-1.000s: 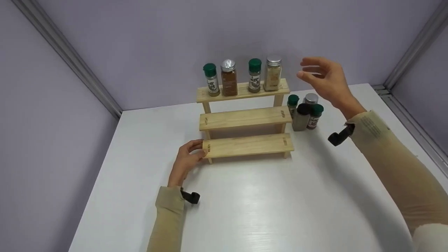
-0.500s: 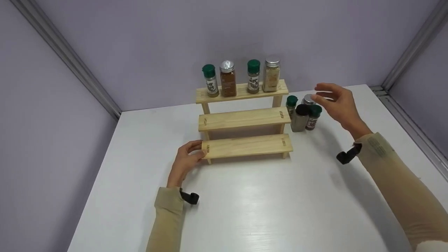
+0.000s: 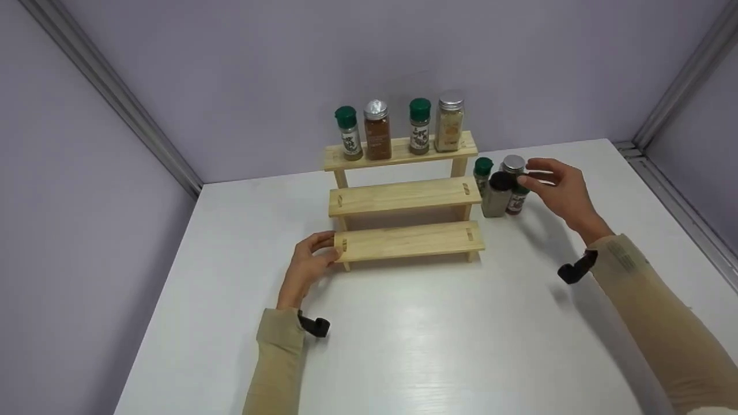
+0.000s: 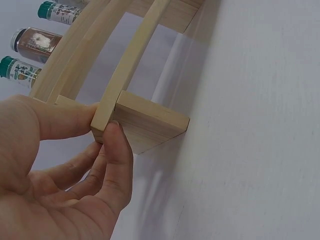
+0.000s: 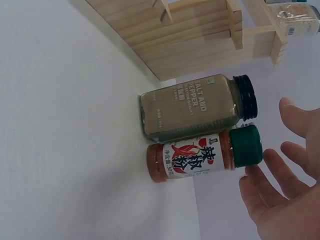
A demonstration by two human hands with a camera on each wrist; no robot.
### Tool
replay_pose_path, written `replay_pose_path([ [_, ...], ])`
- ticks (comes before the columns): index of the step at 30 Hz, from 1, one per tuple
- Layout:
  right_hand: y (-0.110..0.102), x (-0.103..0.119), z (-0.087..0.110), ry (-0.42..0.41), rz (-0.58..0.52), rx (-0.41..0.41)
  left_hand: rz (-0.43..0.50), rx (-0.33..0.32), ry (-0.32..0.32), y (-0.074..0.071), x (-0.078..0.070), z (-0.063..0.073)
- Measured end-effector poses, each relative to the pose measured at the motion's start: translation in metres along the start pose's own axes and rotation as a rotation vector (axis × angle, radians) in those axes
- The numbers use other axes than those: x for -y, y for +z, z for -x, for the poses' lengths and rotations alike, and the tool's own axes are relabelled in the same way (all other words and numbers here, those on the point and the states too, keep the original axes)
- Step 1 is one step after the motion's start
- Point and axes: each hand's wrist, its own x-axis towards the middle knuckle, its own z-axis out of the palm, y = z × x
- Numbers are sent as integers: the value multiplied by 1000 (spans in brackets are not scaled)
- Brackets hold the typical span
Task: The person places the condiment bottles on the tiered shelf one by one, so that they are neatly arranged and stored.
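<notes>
In the head view, a three-tier wooden spice rack (image 3: 405, 196) stands on the table. My left hand (image 3: 308, 262) pinches the left end of its lowest shelf, thumb on top and fingers underneath, as the left wrist view shows. To the right of the rack my right hand (image 3: 562, 193) hovers by a cluster of spice jars, fingers spread and loosely curved, holding nothing. Its fingertips are right at the green cap of a red chili powder jar (image 5: 187, 159). Against that jar stands a black-capped salt and pepper jar (image 5: 187, 109). A silver-lidded jar (image 3: 512, 165) and another green-capped jar (image 3: 482, 170) are partly hidden behind.
Several jars line the top shelf, among them a silver-lidded reddish-brown one (image 3: 378, 138) and a silver-lidded pale one (image 3: 449, 129). Pale walls (image 3: 277, 86) enclose the white table (image 3: 403, 334) at the back and sides.
My right hand has come down from beside the top shelf to the jars at the rack's right. My left hand keeps its pinch on the lowest shelf.
</notes>
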Motion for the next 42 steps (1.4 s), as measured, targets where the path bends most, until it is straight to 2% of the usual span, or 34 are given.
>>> replay_pose_path([
  [6, 3, -15, 1, 38, 6, 21, -1, -6, 4, -1, -1, 0],
  [20, 8, -31, 0, 16, 73, 30, 6, -4, 24, -2, -2, 0],
  [30, 5, -26, 4, 1, 85, 36, 11, -9, -8, -1, 0, -2],
  [42, -15, -7, 9, -41, 52, 1, 8, -2, 12, -1, 0, -2],
])
